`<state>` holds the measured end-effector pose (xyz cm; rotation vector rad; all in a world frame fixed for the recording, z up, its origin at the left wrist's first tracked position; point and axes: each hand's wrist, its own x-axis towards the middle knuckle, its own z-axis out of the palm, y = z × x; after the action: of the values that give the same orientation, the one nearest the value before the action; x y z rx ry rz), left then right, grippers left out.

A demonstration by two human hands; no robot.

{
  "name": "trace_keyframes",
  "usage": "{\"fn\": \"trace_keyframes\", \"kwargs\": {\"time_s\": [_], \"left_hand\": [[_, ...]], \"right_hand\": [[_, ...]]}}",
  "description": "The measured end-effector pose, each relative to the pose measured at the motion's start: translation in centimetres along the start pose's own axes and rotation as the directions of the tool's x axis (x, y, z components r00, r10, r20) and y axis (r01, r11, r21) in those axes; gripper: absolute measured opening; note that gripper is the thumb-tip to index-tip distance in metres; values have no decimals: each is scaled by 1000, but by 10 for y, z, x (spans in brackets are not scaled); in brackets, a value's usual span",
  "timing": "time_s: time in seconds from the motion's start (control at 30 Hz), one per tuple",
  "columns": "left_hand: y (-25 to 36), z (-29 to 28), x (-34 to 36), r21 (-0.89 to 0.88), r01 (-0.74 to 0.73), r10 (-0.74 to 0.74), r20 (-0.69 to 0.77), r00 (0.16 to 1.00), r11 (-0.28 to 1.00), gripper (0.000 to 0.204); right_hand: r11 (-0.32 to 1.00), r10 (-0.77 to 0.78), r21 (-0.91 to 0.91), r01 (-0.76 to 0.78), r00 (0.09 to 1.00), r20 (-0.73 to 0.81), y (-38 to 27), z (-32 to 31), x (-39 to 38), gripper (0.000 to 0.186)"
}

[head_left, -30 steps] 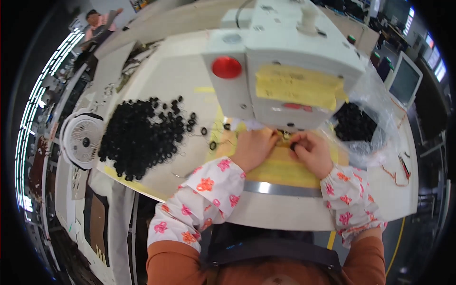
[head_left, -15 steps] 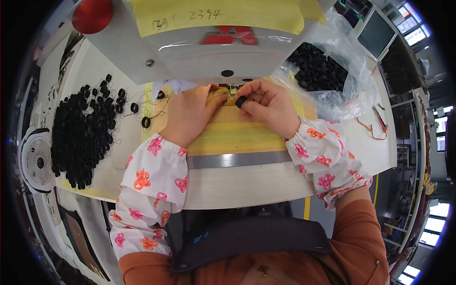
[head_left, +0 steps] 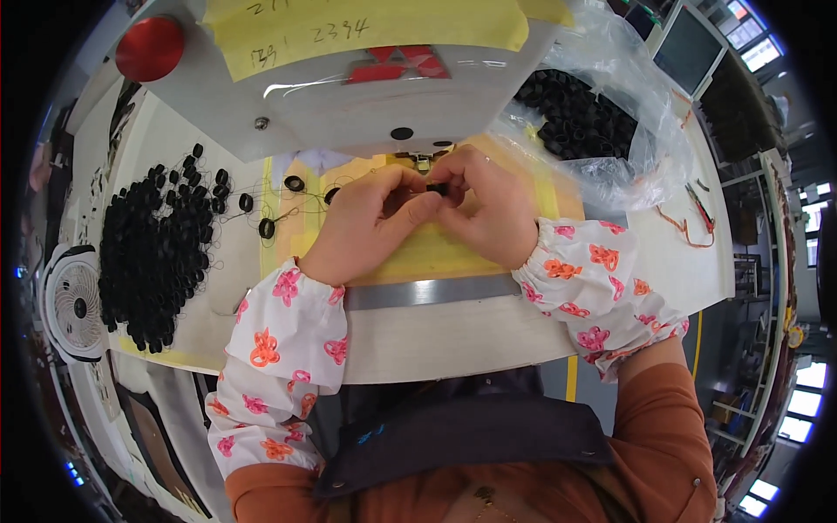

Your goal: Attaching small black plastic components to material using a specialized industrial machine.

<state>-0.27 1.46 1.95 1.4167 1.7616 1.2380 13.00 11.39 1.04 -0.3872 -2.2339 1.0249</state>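
In front of the sewing machine's metal presser foot (head_left: 423,163), a small black fabric loop (head_left: 438,187) is pinched between my two hands. My left hand (head_left: 362,222) grips its left side with thumb and fingers, and my right hand (head_left: 493,213) closes on its right side. Fingers cover much of the loop. Just left of my left hand, another black loop (head_left: 331,195) lies partly hidden behind it. Further left, a few more loops (head_left: 267,228) are strung on thin threads. Under both hands is the yellow-taped machine bed (head_left: 410,261).
The grey machine head (head_left: 305,113) stands close above my hands. A large pile of black loops (head_left: 153,261) covers the left of the table, beside a white fan (head_left: 77,303). At the back right, an open plastic bag (head_left: 645,174) holds more black pieces, with thread snips (head_left: 700,209) nearby.
My left hand has left the flat spot beside the presser foot and now meets my right hand at the loop. A further loop has come into sight beside my left hand.
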Motion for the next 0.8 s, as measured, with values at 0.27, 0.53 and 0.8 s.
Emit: {"fn": "trace_keyframes", "kwargs": {"time_s": [0.27, 0.53, 0.8], "left_hand": [[-6, -4, -1, -26, 39, -36, 116, 993, 999, 19], [-10, -5, 4, 6, 34, -34, -30, 999, 999, 17], [-15, 2, 8, 103, 16, -1, -143, 990, 995, 19]], "right_hand": [[926, -317, -180, 331, 943, 107, 2, 5, -5, 25], [997, -48, 53, 47, 999, 18, 4, 3, 1, 18], [980, 167, 104, -169, 986, 28, 8, 0, 9, 13]]}}
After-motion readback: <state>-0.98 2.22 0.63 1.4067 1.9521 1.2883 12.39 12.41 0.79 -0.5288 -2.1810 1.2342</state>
